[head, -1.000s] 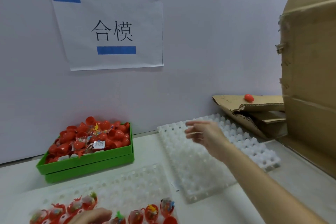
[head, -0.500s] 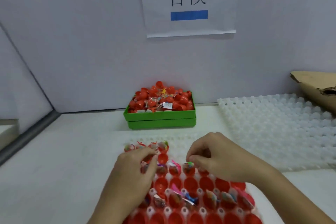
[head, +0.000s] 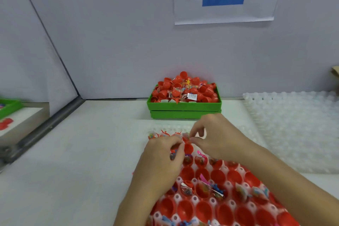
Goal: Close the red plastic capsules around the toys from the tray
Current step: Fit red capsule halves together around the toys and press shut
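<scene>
A white cell tray (head: 231,203) lies in front of me, with red capsule halves (head: 219,177) in its cells. Several of them hold small bagged toys (head: 205,188). Both hands work at the tray's far rows. My left hand (head: 161,159) has curled fingers and pinches one red capsule (head: 188,148) from the left. My right hand (head: 218,137) pinches the top of that capsule between thumb and forefinger. My fingers hide what lies inside it.
At the back against the wall, a green box (head: 183,106) is heaped with red capsules (head: 181,88) and toys. An empty white cell tray (head: 293,134) lies to the right. A metal rail (head: 45,124) and another green tray (head: 8,106) are on the left.
My right hand came back from over the empty tray on the right and joined the left at the filled tray. Both hands have since shifted slightly toward its far edge.
</scene>
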{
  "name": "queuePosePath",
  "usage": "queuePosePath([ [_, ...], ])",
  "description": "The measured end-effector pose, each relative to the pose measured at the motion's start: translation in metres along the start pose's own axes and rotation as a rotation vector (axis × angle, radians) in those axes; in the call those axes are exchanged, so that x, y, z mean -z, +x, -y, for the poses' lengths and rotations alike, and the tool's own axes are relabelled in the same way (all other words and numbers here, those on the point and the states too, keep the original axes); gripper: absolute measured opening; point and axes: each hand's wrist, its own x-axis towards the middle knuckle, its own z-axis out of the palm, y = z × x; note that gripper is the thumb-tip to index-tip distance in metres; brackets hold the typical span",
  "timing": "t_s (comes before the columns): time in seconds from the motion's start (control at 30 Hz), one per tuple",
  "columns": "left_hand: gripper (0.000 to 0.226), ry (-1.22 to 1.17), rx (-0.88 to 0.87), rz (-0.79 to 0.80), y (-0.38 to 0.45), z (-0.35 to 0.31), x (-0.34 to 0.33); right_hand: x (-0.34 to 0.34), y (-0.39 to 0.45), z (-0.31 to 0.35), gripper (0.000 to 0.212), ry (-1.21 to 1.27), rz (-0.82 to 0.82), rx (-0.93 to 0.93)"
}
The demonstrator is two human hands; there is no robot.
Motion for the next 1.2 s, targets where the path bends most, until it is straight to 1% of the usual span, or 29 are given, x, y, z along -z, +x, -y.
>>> queuePosePath([
  [0.07, 0.016, -0.009, -0.004, -0.01, 0.0, 0.0, 0.0, -0.008, 0.012, 0.011, 0.011, -0.135, 0.065, 0.004],
  [0.1, 0.017, -0.016, -0.006, -0.017, 0.0, 0.0, 0.0, -0.012, 0.017, 0.015, 0.009, -0.234, 0.093, 0.005],
  [0.13, 0.018, -0.021, -0.011, -0.024, 0.0, 0.0, 0.001, -0.015, 0.02, 0.019, 0.003, -0.341, 0.115, 0.014],
  [0.17, 0.018, -0.026, -0.02, -0.029, 0.0, 0.0, 0.001, -0.018, 0.021, 0.021, 0.01, -0.427, 0.131, 0.029],
  [0.23, 0.018, -0.03, -0.046, -0.038, 0.0, -0.001, 0.002, -0.022, 0.021, 0.023, 0.03, -0.52, 0.165, 0.064],
  [0.27, 0.018, -0.028, -0.055, -0.039, 0.0, -0.001, 0.002, -0.023, 0.021, 0.023, 0.035, -0.54, 0.17, 0.074],
  [0.3, 0.017, -0.025, -0.058, -0.04, 0.0, -0.001, 0.002, -0.024, 0.021, 0.023, 0.033, -0.541, 0.167, 0.076],
  [0.4, 0.017, -0.017, -0.035, -0.049, 0.0, -0.001, 0.001, -0.016, 0.021, 0.021, 0.006, -0.471, 0.082, 0.064],
  [0.5, 0.017, -0.033, -0.022, -0.078, -0.001, -0.003, 0.001, 0.001, 0.017, 0.013, 0.017, -0.351, -0.013, 0.046],
  [0.57, 0.018, -0.082, -0.001, -0.115, 0.0, -0.006, 0.001, 0.014, 0.011, 0.005, 0.017, -0.268, -0.057, 0.07],
  [0.63, 0.021, -0.189, 0.031, -0.175, -0.001, -0.011, 0.001, 0.023, 0.0, -0.004, 0.014, -0.146, -0.094, 0.124],
  [0.7, 0.028, -0.364, 0.069, -0.187, -0.002, -0.016, 0.0, 0.029, -0.014, -0.012, 0.015, -0.034, -0.137, 0.165],
  [0.77, 0.036, -0.538, 0.114, -0.094, -0.003, -0.019, -0.001, 0.03, -0.03, -0.018, 0.024, 0.041, -0.144, 0.194],
  [0.83, 0.046, -0.659, 0.146, 0.076, -0.005, -0.021, -0.003, 0.028, -0.046, -0.02, 0.029, 0.091, -0.147, 0.24],
  [0.9, 0.051, -0.699, 0.15, 0.236, -0.007, -0.023, -0.004, 0.025, -0.059, -0.021, 0.032, 0.126, -0.151, 0.282],
  [0.93, 0.051, -0.691, 0.145, 0.278, -0.007, -0.025, -0.004, 0.024, -0.064, -0.021, 0.034, 0.138, -0.156, 0.294],
  [0.97, 0.05, -0.674, 0.141, 0.284, -0.008, -0.027, -0.005, 0.024, -0.069, -0.021, 0.036, 0.15, -0.165, 0.298],
  [1.07, 0.052, -0.648, 0.126, 0.198, -0.009, -0.034, -0.01, 0.022, -0.08, -0.023, 0.038, 0.198, -0.258, 0.22],
  [1.17, 0.055, -0.643, 0.087, 0.134, -0.012, -0.04, -0.016, 0.021, -0.092, -0.027, 0.037, 0.333, -0.406, 0.024],
  [1.2, 0.056, -0.627, 0.067, 0.116, -0.013, -0.041, -0.018, 0.022, -0.097, -0.027, 0.032, 0.378, -0.409, -0.028],
])
